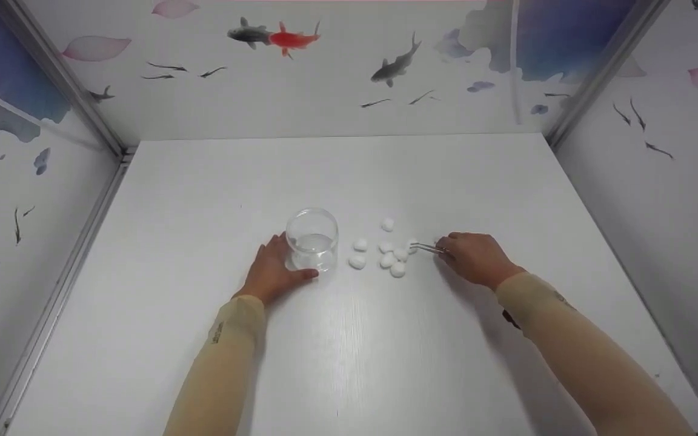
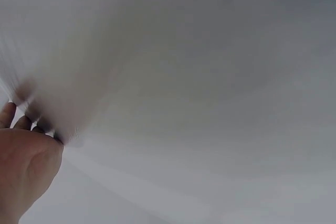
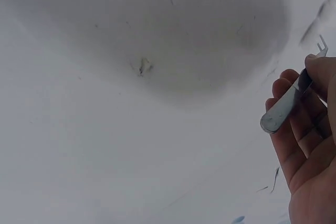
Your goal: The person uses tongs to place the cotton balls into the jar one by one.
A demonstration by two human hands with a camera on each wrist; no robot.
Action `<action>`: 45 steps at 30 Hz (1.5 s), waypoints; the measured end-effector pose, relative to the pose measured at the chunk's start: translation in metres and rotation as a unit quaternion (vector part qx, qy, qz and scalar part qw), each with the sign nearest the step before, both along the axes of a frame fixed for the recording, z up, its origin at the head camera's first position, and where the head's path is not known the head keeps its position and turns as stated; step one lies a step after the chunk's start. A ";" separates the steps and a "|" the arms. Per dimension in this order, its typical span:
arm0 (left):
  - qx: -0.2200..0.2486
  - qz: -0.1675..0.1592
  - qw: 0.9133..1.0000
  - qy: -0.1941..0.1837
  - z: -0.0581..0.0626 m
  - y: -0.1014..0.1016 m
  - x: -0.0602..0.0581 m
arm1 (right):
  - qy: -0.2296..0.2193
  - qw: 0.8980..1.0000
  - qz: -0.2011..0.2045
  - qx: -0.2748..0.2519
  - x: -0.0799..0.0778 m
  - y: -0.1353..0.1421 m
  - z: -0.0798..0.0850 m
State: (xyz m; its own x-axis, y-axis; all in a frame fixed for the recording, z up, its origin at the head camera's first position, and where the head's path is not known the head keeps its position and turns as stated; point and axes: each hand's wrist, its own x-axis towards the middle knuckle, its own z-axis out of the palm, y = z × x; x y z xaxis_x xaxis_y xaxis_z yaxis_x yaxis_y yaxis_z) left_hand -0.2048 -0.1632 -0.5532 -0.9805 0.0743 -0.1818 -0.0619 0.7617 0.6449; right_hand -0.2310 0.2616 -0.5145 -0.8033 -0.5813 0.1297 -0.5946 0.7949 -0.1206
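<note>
A clear round jar [image 1: 312, 239] stands on the white table. My left hand [image 1: 273, 269] holds it from the left side, thumb across its front and fingers behind; in the left wrist view only part of that hand [image 2: 29, 166] shows. To the right of the jar lie several white cotton balls [image 1: 398, 269]. My right hand [image 1: 476, 257] grips metal tweezers [image 1: 426, 247], pinched between thumb and fingers, with their tips at the rightmost cotton ball [image 1: 412, 244]. In the right wrist view the tweezers [image 3: 286, 106] lie along the fingers, two prongs pointing up.
The white table [image 1: 337, 351] runs back to a wall [image 1: 325, 109] painted with fish. Similar panels [image 1: 646, 181] stand at both sides. A single cotton ball [image 1: 388, 224] lies a little behind the others, and two more are nearer the jar.
</note>
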 end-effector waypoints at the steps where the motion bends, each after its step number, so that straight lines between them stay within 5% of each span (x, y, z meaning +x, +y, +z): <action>1: 0.001 0.000 1.000 0.000 0.000 0.000 0.000 | -0.001 1.000 0.001 0.000 0.000 0.000 0.000; 17: -0.001 0.000 1.000 0.004 -0.002 0.002 -0.002 | 0.003 0.999 0.034 -0.003 -0.004 0.002 -0.006; 45: -0.012 -0.008 1.000 0.023 -0.003 -0.001 -0.002 | 0.010 0.999 0.034 -0.003 -0.009 -0.001 -0.007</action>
